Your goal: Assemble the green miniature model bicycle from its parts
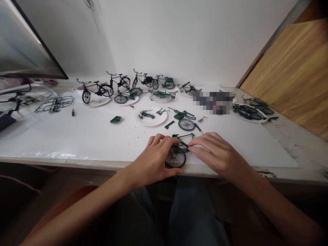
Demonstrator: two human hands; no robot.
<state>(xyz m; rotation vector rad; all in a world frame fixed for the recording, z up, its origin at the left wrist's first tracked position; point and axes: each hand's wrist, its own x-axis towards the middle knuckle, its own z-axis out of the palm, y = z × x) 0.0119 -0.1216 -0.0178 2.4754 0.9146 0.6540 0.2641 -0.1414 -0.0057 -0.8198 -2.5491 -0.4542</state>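
Note:
Near the table's front edge, a partly assembled green model bicycle [183, 147] lies between my hands, its black-tyred spoked wheel [176, 156] on the near side. My left hand [160, 153] curls around it, fingers over the frame and thumb below the wheel. My right hand [214, 150] pinches at the right end of the frame; its fingertips hide the exact spot. Just beyond lie a loose wheel [186, 124], green bicycle parts [185, 113] and a small green strip [169, 124]. A thin dark-handled tool [198, 128] lies beside my right fingers.
Several finished model bicycles [97, 90] stand on paper plates along the wall. A nearer plate [161, 119] holds small green parts. A green tray-like piece [116, 119] and part frames [55, 104] lie left, below a monitor [28, 37]. Another plate [258, 119] with dark parts is at right.

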